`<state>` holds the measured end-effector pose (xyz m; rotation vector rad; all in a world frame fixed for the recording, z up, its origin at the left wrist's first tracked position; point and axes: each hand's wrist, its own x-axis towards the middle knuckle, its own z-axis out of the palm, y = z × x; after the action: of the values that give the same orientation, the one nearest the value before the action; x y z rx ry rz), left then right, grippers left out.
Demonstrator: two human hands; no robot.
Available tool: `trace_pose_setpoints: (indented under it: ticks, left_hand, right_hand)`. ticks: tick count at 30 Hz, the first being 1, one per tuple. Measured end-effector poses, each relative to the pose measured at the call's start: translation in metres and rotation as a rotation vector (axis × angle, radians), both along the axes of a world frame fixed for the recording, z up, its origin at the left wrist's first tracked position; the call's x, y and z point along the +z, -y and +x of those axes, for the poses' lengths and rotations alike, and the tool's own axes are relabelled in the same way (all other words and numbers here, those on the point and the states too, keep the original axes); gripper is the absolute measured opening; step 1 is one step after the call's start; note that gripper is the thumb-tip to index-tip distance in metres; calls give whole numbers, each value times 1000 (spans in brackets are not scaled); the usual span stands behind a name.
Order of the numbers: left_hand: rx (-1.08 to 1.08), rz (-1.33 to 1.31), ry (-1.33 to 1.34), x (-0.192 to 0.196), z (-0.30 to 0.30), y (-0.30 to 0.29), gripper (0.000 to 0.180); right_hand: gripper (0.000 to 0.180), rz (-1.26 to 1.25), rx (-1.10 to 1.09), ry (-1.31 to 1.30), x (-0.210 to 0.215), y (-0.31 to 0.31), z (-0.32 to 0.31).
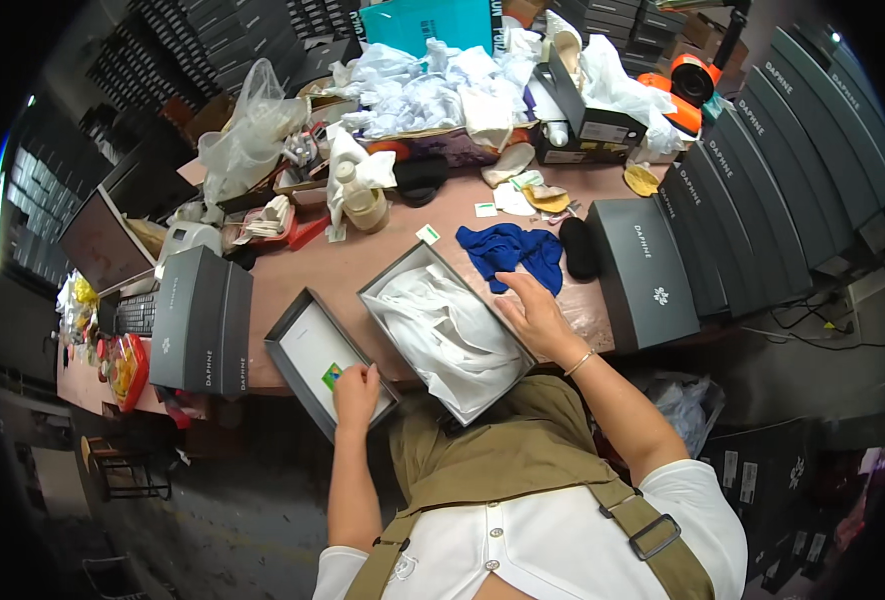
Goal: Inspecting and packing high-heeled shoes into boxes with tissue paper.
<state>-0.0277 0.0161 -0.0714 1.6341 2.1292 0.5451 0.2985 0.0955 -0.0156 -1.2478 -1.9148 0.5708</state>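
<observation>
An upturned dark grey shoebox lid (301,385) with a pale inside lies at the table's front edge. Over it, my left hand (355,397) has its fingers closed at the edge of a small green card (333,375), seemingly pinching it. To the right, a grey shoebox (403,268) sits tilted, partly past the front edge. White tissue paper (448,335) fills it and covers whatever lies inside. My right hand (541,315) is open, fingers spread, by the box's right side.
Closed grey shoeboxes (647,270) stand at right, with a tall row behind; more boxes (191,320) stand at left. A blue cloth (511,250) and black rounded object (579,248) lie beyond my right hand. Crumpled paper (428,95), a bottle (348,180) and a monitor (108,240) are farther back.
</observation>
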Motion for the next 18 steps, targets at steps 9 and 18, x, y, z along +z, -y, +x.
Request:
trace_pose_setpoints:
  ticks: [9,18]
  left_hand:
    - [118,248,1213,120,11,26,24]
    - [57,215,933,35,103,39,51]
  right_hand:
    - [57,-240,134,-174,30,36,16]
    - [50,-533,32,-53,-10,-11,23]
